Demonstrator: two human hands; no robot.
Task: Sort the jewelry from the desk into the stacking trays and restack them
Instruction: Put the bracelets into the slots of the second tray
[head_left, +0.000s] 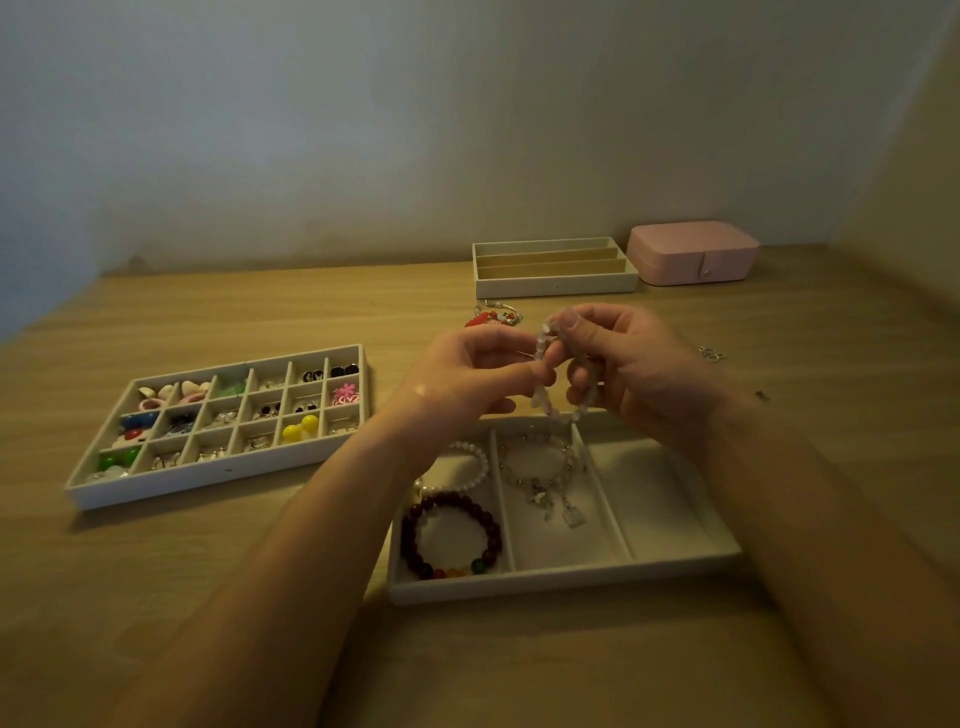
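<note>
bead bracelet (541, 400), held above the far rim of the three-slot tray (571, 578), which sits toward the near edge of the surface (260, 597). left hand (467, 374) pinches the strand between thumb and fingertips. right hand (639, 374) pinches its upper part and has curled fingers through the loop.

handling (judged): the bracelet is light and limp, probably strung on elastic. the smooth beads may slip, so it is best taken by pinching the strand or hooking a finger through the loop. it should be lowered into a slot rather than dropped, so it neither bounces out nor tangles.

appearance: pale, milky, translucent beads, small and slightly irregular, in a single loop that hangs slack between the hands.

in the tray, the left slot holds a dark red bracelet (415, 525) and a white pearl bracelet (475, 462), the middle slot holds a charm bracelet (540, 467), and the right slot shows nothing. a grid tray (208, 475) of small pieces lies toward the left edge. a ridged tray (556, 286) and a pink box (693, 254) stand at the far edge. loose jewelry (493, 316) lies just in front of the ridged tray.
</note>
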